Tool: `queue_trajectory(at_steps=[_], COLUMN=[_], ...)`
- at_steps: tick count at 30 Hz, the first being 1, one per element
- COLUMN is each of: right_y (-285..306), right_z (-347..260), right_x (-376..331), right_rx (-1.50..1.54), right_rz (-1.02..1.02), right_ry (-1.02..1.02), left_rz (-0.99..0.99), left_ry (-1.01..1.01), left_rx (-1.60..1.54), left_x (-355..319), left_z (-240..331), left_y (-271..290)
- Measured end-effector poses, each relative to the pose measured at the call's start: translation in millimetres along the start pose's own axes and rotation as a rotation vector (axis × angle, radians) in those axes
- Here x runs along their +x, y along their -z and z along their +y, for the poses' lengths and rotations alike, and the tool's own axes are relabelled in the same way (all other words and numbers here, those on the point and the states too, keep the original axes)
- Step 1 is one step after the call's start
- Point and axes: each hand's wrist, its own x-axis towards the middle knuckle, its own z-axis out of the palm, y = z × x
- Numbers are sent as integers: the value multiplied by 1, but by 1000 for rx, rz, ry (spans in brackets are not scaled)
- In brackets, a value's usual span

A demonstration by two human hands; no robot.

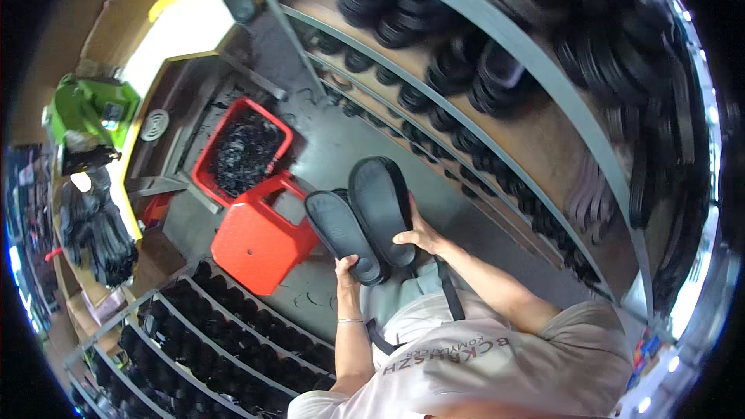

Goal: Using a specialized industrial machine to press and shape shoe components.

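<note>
Two black shoe soles are held up side by side over a grey workshop floor (341,147). The left hand (347,273) is closed around the heel end of the left sole (341,234), while the right hand (419,237) is clamped on the lower edge of the right sole (382,206), thumb laid across its face. The two soles are touching along their inner edges, both tilted away from the body. An apron strap (450,299) is seen across the pale shirt below.

Just beyond the hands, a red plastic stool (260,244) stands on the floor, and behind it a red crate (244,151) is filled with black offcuts. Racks of stacked black soles (481,77) are lined up on the right, with more shelves (217,334) at lower left. A green machine (89,112) is visible at the far left.

Because each sole is gripped only at one end, a slip could likely be caused by the smooth rubber surfaces sliding against one another, and a dropped sole would probably land on the stool or the floor.
</note>
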Motion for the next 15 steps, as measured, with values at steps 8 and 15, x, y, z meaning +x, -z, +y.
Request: queue_trajectory(at_steps=[8, 15], right_y=[48, 130], right_z=[176, 362], right_x=[-140, -209], right_rx=[387, 732], right_rz=[404, 729], right_ry=[-294, -560], left_rz=[-295, -335], left_ry=[544, 741], left_rx=[276, 525], left_x=[38, 89], left_z=[-189, -347], left_y=[69, 11])
